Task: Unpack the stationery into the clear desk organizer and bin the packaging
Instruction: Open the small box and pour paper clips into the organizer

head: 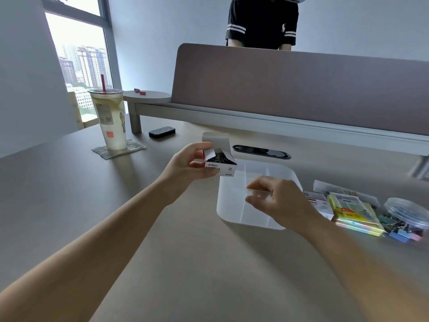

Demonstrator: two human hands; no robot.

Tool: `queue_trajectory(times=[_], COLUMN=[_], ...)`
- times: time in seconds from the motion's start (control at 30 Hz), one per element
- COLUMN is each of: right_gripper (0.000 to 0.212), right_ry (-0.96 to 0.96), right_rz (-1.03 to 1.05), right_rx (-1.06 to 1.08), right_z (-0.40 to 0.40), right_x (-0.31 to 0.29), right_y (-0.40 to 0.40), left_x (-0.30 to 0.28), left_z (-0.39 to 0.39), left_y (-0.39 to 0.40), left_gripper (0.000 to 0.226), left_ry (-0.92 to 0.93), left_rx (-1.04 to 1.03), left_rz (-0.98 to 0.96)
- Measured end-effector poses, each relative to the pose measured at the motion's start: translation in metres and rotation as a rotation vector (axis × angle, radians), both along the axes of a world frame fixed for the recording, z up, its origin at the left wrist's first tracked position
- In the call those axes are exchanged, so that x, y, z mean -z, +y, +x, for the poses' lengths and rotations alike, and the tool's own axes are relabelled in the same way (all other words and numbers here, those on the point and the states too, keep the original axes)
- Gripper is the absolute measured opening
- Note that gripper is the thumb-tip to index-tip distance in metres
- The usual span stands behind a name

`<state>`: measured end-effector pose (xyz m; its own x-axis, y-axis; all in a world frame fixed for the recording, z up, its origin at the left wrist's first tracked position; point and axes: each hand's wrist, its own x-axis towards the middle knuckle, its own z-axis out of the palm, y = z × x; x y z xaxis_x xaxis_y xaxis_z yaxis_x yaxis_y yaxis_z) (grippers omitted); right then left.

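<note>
The fingers of the left hand (185, 165) were curled round a small red-and-white box (219, 162), thumb on the upper edge and fingertips under the near side. Its lid flap stood open and dark metal clips, probably paper clips, showed inside. The box hung at the centre of the frame, just above the far-left corner of the clear desk organizer (232, 210).

The right hand (282, 201), right of centre, had thumb and forefinger narrowed toward each other at a clear divider wall of the organizer. Whether they pinched it or only touched it I could not tell.

The organizer lay flat on the desk (162, 252) and its compartments looked bare. To its right, at the right edge of the frame, lay the unopened stock: another small box (316, 202), packs of pastel sticky notes (357, 214) and a clear tub of coloured binder clips (405, 219).

In my judgement the step in hand was tipping the clips out. To do it well, the box should be brought low over one compartment and tilted slowly with the open mouth leading, the flap held clear, while the right hand steadied the light tray. The emptied box would then go to the bin, which was not in view.

A tall iced drink (110, 119) stood in the upper left.
</note>
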<state>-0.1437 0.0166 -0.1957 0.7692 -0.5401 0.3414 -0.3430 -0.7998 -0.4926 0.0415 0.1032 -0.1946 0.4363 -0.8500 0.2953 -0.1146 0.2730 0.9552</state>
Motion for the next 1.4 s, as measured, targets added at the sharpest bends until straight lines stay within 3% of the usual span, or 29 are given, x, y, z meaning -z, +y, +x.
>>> queue_trajectory(times=[0.17,0.3,0.4,0.63,0.93,1.17,1.4], right_gripper=[0.031,0.015,0.016,0.020,0.025,0.025,0.026], right_ry=[-0.021,-0.242,-0.358,-0.253,-0.285,-0.322,-0.354], right_rz=[0.015,0.247,0.357,0.387,0.530,0.523,0.506], right_rx=[-0.048,-0.031,-0.035,-0.067,-0.104,-0.103,-0.057], right_z=[-0.014,-0.008,0.005,0.035,0.040,0.038,0.032], right_x=[-0.001,-0.013,-0.021,-0.027,-0.023,-0.018,-0.017], right_y=[0.015,0.008,-0.002,-0.013,-0.016,-0.020,-0.024], left_x=[-0.001,-0.002,-0.003,-0.007,0.000,-0.002,-0.005], left_z=[-0.009,-0.014,-0.014,-0.011,0.004,0.003,-0.001], left_y=[0.007,0.003,-0.004,-0.017,-0.020,-0.023,-0.031], left_gripper=[0.049,0.051,0.051,0.052,0.052,0.051,0.047], left_ry=[-0.009,-0.055,-0.068,-0.123,-0.220,-0.228,-0.374], left_rx=[0.043,0.095,0.139,0.178,0.137,0.176,0.145], left_rz=[0.006,0.029,0.022,0.045,0.102,0.089,0.104])
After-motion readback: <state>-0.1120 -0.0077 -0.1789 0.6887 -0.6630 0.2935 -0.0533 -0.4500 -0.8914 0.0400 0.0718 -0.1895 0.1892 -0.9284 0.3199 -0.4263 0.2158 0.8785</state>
